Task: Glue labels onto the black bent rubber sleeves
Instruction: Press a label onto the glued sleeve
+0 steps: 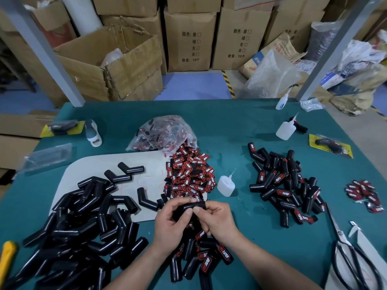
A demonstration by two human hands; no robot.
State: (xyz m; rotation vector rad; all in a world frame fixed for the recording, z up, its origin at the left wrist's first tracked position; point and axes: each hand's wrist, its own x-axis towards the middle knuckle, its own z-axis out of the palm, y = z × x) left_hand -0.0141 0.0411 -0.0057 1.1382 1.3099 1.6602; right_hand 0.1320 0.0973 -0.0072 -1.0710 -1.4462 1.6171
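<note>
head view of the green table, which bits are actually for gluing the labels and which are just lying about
For the job: held sleeve, gripped by left hand and right hand; bare sleeves pile; loose labels; near glue bottle; labelled sleeves pile.

Lying about: scissors; slipper; yellow-carded pack; cardboard boxes.

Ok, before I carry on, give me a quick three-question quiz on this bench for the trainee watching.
1. True or false: the left hand and the right hand both hold one black bent rubber sleeve.
2. The nearest glue bottle stands just right of: A) the loose label pile, B) the scissors, C) the cardboard boxes.
3. Fill in: the pile of unlabelled sleeves lies on the person's ____ side.
Key: 1 true; 2 A; 3 left.
</note>
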